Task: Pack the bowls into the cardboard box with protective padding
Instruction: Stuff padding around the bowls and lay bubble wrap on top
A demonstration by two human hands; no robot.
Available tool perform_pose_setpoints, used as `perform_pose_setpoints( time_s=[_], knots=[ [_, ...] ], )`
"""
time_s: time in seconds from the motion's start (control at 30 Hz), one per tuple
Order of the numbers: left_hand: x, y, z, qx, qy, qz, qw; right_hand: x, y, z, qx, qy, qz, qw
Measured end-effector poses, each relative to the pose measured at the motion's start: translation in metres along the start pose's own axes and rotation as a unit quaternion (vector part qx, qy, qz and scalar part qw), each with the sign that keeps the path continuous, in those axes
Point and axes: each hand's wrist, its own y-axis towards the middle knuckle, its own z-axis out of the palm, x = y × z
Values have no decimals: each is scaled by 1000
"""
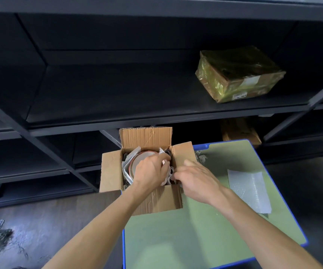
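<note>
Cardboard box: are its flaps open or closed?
Open. The box has its flaps spread outward; a bowl and padding show inside, where the left hand and right hand reach.

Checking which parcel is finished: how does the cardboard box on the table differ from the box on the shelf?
The cardboard box on the green table has its flaps open, with a bowl and padding showing; the shelf box is closed. The cardboard box is bare; the shelf box is wrapped in shiny yellowish film and bears labels. Both are brown cardboard.
</note>
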Motion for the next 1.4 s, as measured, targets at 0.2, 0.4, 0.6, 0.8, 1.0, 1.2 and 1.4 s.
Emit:
perform_pose_setpoints(
  time_s=[0.2,0.4,0.6,0.8,1.0,1.2,1.4],
  knots=[
    [3,-13,-5,-4,-32,-20,999,-19,11,-7,-51,-18,26,998],
    [1,-29,6,40,-43,-52,997,-24,26,0,-41,-20,3,999],
    [-2,-24,4,71,-34,-80,994,-24,27,12,-61,-27,-18,998],
    [-15,-29,3,17,-40,-53,998,-31,4,7,-106,51,-14,993],
    [-29,-43,0,-10,-59,-30,998,-47,-30,10,-118,92,-2,989],
    [-46,-54,0,-36,-64,-28,997,-59,-50,18,-154,135,38,978],
    [-81,-63,17,-6,-81,19,996,-75,-68,31,-129,141,86,978]
  ],
)
